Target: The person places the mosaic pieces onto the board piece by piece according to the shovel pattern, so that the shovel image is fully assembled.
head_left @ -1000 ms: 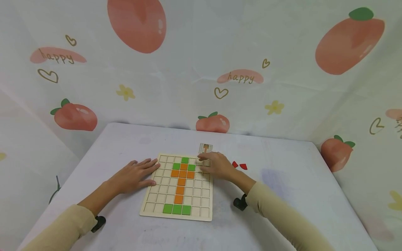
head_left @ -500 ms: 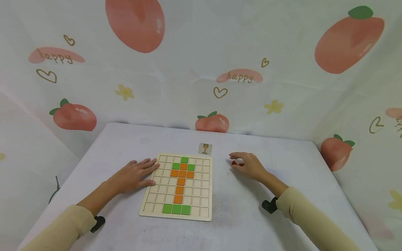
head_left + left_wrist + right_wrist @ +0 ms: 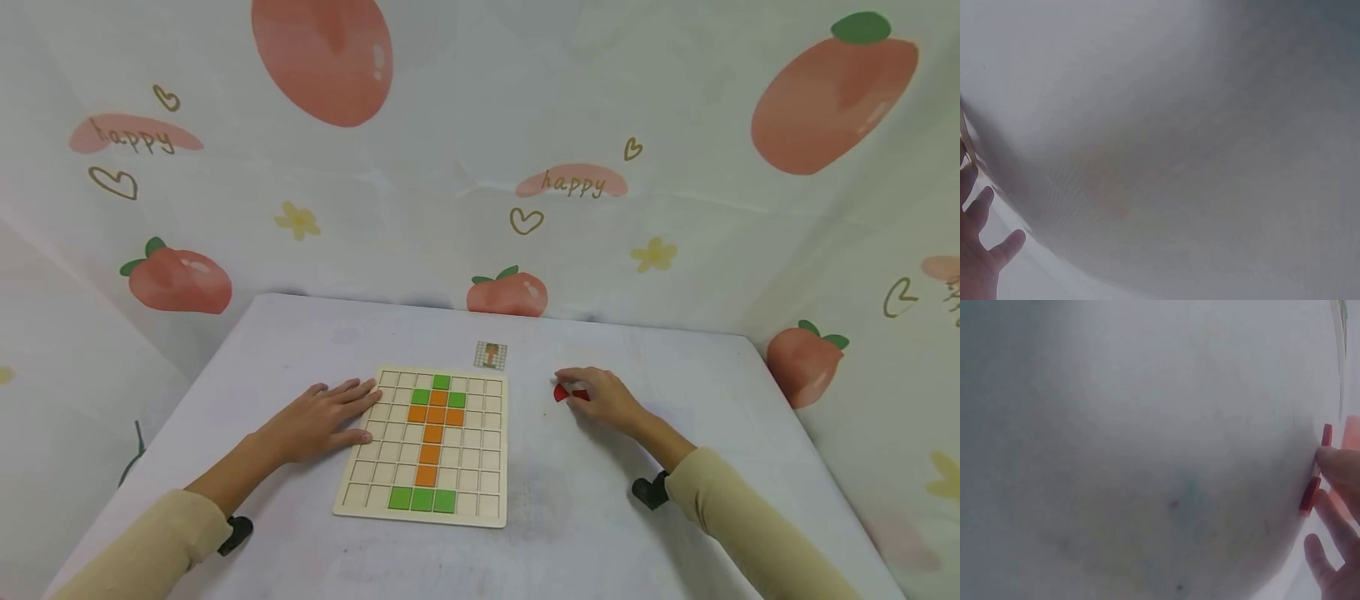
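Observation:
A light wooden grid board (image 3: 480, 433) lies on the table, with green tiles (image 3: 422, 501) and orange tiles (image 3: 430, 454) set in some of its squares. My left hand (image 3: 315, 423) rests flat with spread fingers on the board's left edge; its fingers (image 3: 980, 206) show at the left of the left wrist view. Right of the board, my right hand (image 3: 603, 398) has thumb and fingers bent around one small red rounded-wedge tile (image 3: 1310, 497), seemingly pinching it. A second red tile (image 3: 560, 392) lies just left of it. The fingers partly cover the held tile.
A small pattern card (image 3: 491, 355) with a tree-like picture lies behind the board's far right corner. The white table (image 3: 570, 533) meets a printed cloth backdrop (image 3: 420, 250) at the back. Dark wrist cameras (image 3: 649, 490) hang under both sleeves.
My right hand has left the board's upper right area, moved right to the red tiles, and drawn its fingers in around one. My left hand has stayed put.

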Demonstrator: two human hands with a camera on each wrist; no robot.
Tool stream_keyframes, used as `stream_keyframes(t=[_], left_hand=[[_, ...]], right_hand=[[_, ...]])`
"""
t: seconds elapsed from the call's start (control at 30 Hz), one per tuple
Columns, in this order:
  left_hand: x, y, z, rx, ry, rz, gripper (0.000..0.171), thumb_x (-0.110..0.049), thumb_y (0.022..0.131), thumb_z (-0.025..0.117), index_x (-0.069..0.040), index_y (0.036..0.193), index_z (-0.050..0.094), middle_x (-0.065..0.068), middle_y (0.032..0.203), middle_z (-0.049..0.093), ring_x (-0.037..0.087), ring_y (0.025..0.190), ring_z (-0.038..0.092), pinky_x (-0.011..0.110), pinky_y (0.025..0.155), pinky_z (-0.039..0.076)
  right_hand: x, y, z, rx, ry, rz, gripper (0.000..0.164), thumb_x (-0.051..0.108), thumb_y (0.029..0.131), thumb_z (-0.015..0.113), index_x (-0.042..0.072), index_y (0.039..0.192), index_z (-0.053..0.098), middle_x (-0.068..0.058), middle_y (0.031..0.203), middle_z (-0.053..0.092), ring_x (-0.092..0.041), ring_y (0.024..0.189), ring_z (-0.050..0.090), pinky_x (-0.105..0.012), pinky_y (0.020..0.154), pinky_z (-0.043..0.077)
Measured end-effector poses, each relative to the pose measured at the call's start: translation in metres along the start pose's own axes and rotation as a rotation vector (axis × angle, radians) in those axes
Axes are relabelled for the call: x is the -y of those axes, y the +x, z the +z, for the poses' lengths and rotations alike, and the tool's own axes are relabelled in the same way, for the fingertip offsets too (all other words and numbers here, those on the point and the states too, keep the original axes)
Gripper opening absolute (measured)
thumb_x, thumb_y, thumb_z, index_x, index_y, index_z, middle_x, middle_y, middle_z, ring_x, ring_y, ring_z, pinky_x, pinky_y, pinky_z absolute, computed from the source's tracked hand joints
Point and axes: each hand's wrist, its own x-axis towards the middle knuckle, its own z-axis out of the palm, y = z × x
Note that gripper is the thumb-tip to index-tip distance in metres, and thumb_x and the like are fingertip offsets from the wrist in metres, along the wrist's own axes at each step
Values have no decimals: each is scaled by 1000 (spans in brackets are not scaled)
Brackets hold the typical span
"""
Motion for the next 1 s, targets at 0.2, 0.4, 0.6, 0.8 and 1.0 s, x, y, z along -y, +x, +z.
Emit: stream_keyframes(t=[0.2,0.4,0.6,0.8,1.0], left_hand=[[2,1,3,-8,0,2,74,-60,95,54,-15,152,44,9,156,41,35,142,39,63,104,37],[3,2,4,-17,3,13,74,-60,95,54,-14,152,44,9,156,41,34,142,39,62,104,37],[2,1,2,-8,2,4,74,-60,95,55,-14,151,44,9,156,41,35,142,39,62,104,37],[1,1,1,3,-7,-9,74,-60,95,54,-15,152,44,9,156,40,35,143,37,63,105,36],[0,1,1,0,-7,-4,73,-59,95,56,-15,152,44,9,156,40,35,142,38,63,105,36]], right_hand=[[-3,3,3,-40,-3,-59,40,-6,86,71,-1,125,67,-13,119,70,-32,112,64,-52,97,49],[-1,4,4,-60,8,-65,35,-6,85,72,-2,119,70,-12,114,72,-31,108,66,-50,95,51],[1,7,8,-100,25,-91,34,-3,82,77,-3,116,70,-12,109,73,-30,102,67,-49,90,53],[11,15,10,-120,-13,-98,35,0,83,78,-2,116,70,-11,108,74,-28,99,67,-51,89,53],[25,27,10,-124,18,-115,36,2,84,78,-2,118,70,-10,109,73,-27,100,67,-49,92,52]])
